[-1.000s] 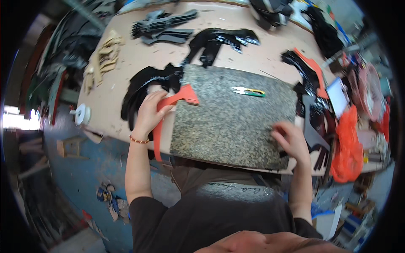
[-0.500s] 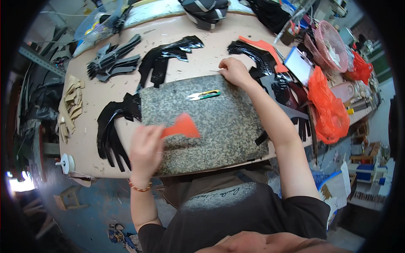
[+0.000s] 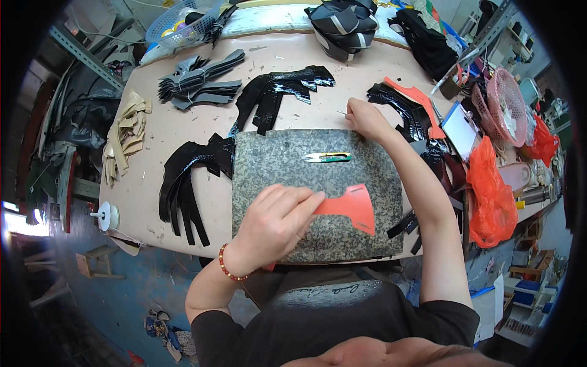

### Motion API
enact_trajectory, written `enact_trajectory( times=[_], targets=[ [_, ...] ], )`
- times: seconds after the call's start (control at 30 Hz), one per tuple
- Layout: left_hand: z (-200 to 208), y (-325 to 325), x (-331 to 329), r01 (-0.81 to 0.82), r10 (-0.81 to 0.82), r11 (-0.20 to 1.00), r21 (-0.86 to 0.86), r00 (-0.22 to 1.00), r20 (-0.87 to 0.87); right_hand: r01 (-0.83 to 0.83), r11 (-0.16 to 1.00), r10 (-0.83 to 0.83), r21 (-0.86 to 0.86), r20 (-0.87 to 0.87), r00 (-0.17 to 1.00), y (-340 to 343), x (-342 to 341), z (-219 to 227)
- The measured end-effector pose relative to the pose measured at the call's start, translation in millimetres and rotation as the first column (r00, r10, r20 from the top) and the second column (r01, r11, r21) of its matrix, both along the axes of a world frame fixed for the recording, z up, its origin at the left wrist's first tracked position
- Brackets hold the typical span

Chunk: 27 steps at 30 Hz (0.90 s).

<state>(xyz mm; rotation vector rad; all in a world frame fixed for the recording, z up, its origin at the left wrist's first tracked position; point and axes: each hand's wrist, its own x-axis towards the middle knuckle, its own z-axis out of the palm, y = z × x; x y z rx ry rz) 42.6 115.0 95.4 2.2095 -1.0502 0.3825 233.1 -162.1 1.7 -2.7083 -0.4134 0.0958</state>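
My left hand [image 3: 275, 220] is closed on an orange-red flat cut piece [image 3: 354, 209], pinching its narrow end between thumb and fingers. The wide end, with small slots, stretches to the right above a speckled stone slab [image 3: 257, 153]. A bit of the same red shows below my left wrist. My right hand [image 3: 367, 117] is closed at the slab's far right edge, gripping a thin pointed metal tool whose tip pokes out to the left; the fingers hide the rest. Thread snips [image 3: 328, 157] with green and yellow handles lie on the slab between my hands.
Glossy black strips [image 3: 183, 177] fan out left of the slab, more [image 3: 281, 88] beyond it. Another orange-red piece [image 3: 422, 104] lies at the right by black strips. Grey bundles [image 3: 202, 79], beige strips [image 3: 127, 137], a thread spool [image 3: 107, 216] and a red plastic bag [image 3: 492, 192] stand around.
My left hand has moved right with the red piece, which now reaches further across the slab. My right hand stays near the slab's far edge. The whole view has shifted a little.
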Motion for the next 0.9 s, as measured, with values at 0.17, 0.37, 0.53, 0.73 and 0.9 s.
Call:
enact_trajectory(
  times=[0.17,0.37,0.53,0.73,0.9],
  targets=[
    [-75.8,7.4,15.3,-0.149,0.154,0.988,0.040,0.972,-0.176,-0.240,0.968,0.245,0.073,-0.071,0.967,34.5,-66.1,34.4],
    [-107.4,-4.8,17.5,-0.128,0.120,0.991,-0.032,0.973,-0.195,-0.149,0.989,0.149,0.015,0.006,0.989,7.4,-63.5,22.3],
    [-110.8,-5.8,21.1,-0.106,0.091,0.992,-0.072,0.978,-0.188,-0.009,0.996,0.008,-0.084,-0.022,1.000,-21.4,45.2,30.6],
    [-112.9,-1.5,21.1,-0.099,0.084,0.991,-0.089,0.983,-0.161,0.362,0.925,-0.367,0.112,0.027,0.930,15.3,174.7,-18.7],
    [-113.0,-3.0,20.0,-0.102,0.091,0.991,-0.082,0.987,-0.132,0.375,0.926,-0.377,-0.049,-0.025,0.926,60.0,158.3,-11.6]
  ],
)
